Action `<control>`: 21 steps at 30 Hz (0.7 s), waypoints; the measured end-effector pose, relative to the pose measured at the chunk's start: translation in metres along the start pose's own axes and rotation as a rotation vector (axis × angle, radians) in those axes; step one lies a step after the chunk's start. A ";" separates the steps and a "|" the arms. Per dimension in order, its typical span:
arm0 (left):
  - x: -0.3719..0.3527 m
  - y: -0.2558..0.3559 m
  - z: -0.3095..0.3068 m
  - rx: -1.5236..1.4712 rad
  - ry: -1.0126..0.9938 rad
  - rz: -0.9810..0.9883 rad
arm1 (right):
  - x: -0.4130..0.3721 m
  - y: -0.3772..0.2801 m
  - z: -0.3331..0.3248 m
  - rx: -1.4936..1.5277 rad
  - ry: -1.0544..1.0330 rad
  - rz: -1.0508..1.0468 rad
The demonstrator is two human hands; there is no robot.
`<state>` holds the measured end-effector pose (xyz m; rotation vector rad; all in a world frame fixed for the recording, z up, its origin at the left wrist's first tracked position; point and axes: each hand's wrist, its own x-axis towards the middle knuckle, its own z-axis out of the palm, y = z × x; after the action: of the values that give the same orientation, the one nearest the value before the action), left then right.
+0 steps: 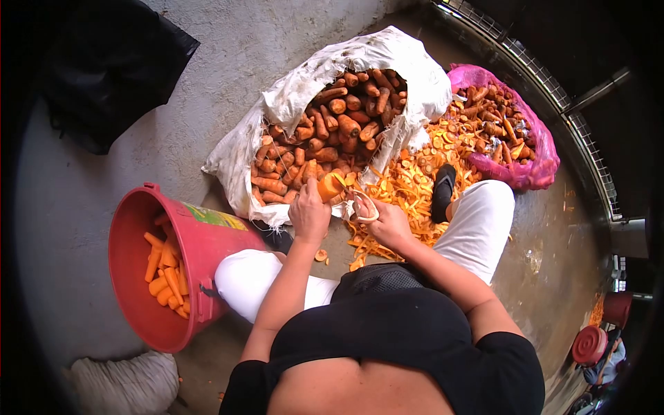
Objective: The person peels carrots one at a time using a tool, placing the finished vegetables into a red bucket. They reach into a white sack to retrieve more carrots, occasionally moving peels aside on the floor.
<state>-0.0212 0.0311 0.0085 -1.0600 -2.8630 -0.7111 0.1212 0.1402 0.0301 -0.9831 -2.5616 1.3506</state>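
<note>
My left hand [309, 211] is closed around a carrot [330, 187], its bright orange surface looking peeled. Just to its right, my right hand [389, 225] grips what looks like a peeler with a pale, looped handle [368, 209]; its blade end is at the carrot and partly hidden. Beyond both hands lies a white woven sack [238, 149], torn open and full of unpeeled carrots [349, 124]. Orange peelings and round cut ends [408, 180] are heaped on the floor to the right of the sack.
A tilted red bucket [228, 238] with peeled carrots [168, 270] stands at my left. A pink bag [546, 149] of carrots and scraps is at the far right. A black bag [117, 69] lies upper left, a pale sack [128, 384] lower left. Another person [609, 363] is at lower right.
</note>
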 end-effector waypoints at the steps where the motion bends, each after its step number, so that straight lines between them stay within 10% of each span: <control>1: 0.000 0.000 -0.001 -0.002 0.011 0.013 | 0.001 0.000 0.000 -0.001 -0.004 -0.002; 21: -0.004 -0.004 0.013 0.056 0.109 0.106 | 0.002 -0.003 -0.006 -0.046 -0.038 0.055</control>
<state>-0.0189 0.0310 -0.0054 -1.1189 -2.6963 -0.6559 0.1204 0.1444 0.0355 -1.0538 -2.6233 1.3414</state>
